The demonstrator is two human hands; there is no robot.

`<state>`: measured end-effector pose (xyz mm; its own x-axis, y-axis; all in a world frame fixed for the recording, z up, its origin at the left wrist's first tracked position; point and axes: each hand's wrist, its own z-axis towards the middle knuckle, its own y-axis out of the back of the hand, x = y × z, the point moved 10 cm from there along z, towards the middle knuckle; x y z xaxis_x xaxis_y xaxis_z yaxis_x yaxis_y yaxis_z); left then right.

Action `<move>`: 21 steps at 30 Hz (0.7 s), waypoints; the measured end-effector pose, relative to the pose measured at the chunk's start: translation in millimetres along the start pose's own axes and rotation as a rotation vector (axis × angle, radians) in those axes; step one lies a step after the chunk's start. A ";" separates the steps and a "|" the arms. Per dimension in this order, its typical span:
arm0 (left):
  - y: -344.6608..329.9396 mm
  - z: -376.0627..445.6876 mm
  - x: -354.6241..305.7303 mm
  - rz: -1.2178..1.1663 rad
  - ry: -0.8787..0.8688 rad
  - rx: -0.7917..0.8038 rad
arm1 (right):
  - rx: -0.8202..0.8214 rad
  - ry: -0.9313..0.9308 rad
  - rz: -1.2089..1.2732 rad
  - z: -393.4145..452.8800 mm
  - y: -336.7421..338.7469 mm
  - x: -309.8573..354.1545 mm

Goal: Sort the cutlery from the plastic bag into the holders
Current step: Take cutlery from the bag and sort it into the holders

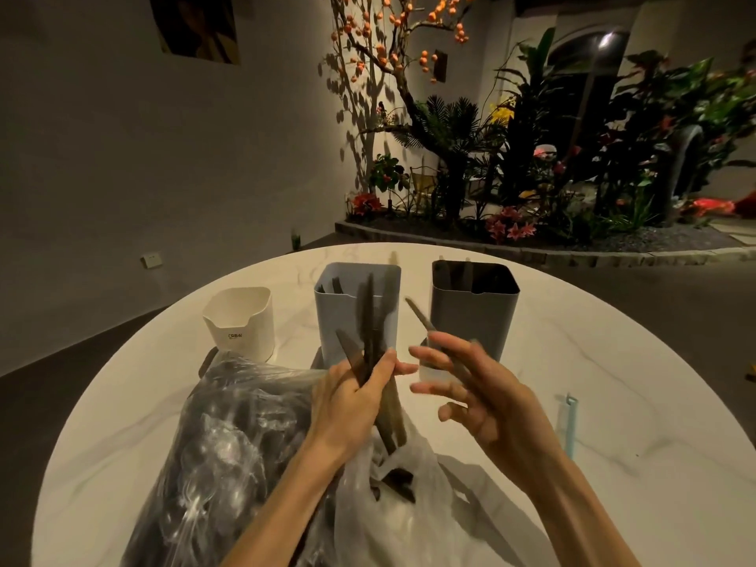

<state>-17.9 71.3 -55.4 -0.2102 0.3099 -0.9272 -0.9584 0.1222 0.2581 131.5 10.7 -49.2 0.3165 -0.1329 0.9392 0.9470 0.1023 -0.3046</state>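
Note:
My left hand (352, 399) grips a bunch of dark knives (368, 333), blades pointing up, above the clear plastic bag (229, 435) that holds more dark cutlery. My right hand (482, 399) pinches one dark knife (421, 317) between thumb and fingers, its blade angled up-left, while the other fingers spread out. Three holders stand behind: a short white holder (241, 321), a tall light-blue holder (356, 308) with several dark pieces inside, and a tall grey holder (474, 308) with a few pieces in it. The single knife hovers between the blue and grey holders.
The round white marble table (613, 382) carries a pale blue strip (568, 427) near its right edge and a small clear cup (433, 372) in front of the grey holder. Beyond the table lie a planter bed with plants and a dark floor.

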 end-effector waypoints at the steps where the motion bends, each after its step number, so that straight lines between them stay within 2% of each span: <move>1: 5.3 -0.7 -10.1 0.122 -0.129 -0.055 | 0.044 -0.020 0.106 -2.1 -5.1 2.6; 2: 9.7 -1.8 -16.3 0.187 -0.218 -0.098 | 0.073 -0.030 0.188 -4.0 -9.7 6.1; 4: 15.4 0.4 -17.3 0.212 -0.243 -0.126 | 0.039 -0.009 0.220 -4.5 -5.9 10.5; 7: 0.8 -0.9 -10.4 -0.009 -0.034 0.026 | -0.161 0.084 -0.082 -2.6 13.9 14.8; 9: -15.9 -6.9 -4.8 -0.242 0.130 0.169 | -0.236 0.099 -0.206 -3.4 17.4 12.5; 12: -31.6 -10.5 1.4 -0.406 0.242 0.283 | -0.312 0.144 -0.335 -5.5 17.4 13.4; 16: -42.4 -13.3 16.0 -0.422 0.361 0.329 | -0.371 0.182 -0.443 -0.4 20.0 7.3; 21: -47.6 -14.8 30.1 -0.364 0.405 0.402 | -0.409 0.164 -0.540 1.7 25.6 -6.4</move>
<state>18.5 60.8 -99.7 -0.0192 -0.1857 -0.9824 -0.8516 0.5178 -0.0813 153.5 15.9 -62.8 -0.2311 -0.2107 0.9498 0.9088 -0.3953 0.1335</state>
